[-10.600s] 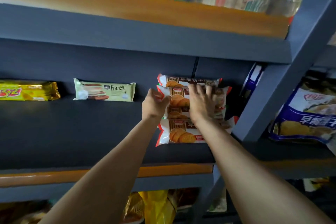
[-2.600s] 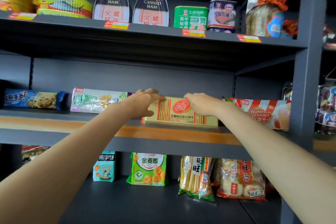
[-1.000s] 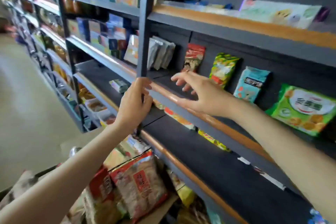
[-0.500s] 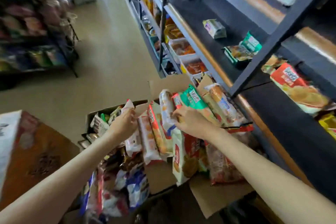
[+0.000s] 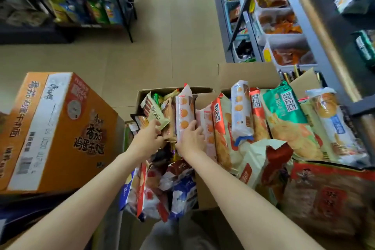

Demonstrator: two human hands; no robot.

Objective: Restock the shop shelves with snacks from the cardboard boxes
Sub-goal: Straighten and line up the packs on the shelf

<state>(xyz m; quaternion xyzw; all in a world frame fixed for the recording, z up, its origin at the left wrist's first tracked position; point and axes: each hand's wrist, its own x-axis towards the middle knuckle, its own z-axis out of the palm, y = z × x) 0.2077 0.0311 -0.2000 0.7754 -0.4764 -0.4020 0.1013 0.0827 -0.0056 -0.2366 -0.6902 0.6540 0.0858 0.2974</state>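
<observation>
Shelving unit [image 5: 316, 32] along the right side: grey uprights, white bins of orange-wrapped goods [image 5: 284, 24] on its lower levels, a few small packs on the dark upper shelf.

Sealed orange noodle carton [image 5: 54, 128] at left, printed top face up, standing just beside the open boxes.

Right-hand open cardboard box [image 5: 247, 73], flaps raised, packed with snack packs standing on end: a green-topped pack [image 5: 284, 105], a red-topped pack [image 5: 218, 119], a white biscuit sleeve with a blue end [image 5: 240, 111], and a white-and-blue bag [image 5: 334, 126] at its right edge against the shelf upright. Crumpled cream-and-red bags lie across its near edge.

Left-hand open cardboard box [image 5: 140, 95], narrower, touching the other box. Upright inside it: a tall white biscuit pack [image 5: 183, 111] with round biscuits printed on it, and a cream wafer pack [image 5: 155, 114] near the far left corner. Loose blue, white and red bags fill its near end.

Left hand [image 5: 148, 138] inside this box, fingers curled round the lower end of the wafer pack. Right hand [image 5: 191, 138] beside it, fingers bent onto the lower face of the tall white biscuit pack; whether they close round it, cannot tell.

Second rack [image 5: 87, 10] of chip bags across the tan floor, well apart.
</observation>
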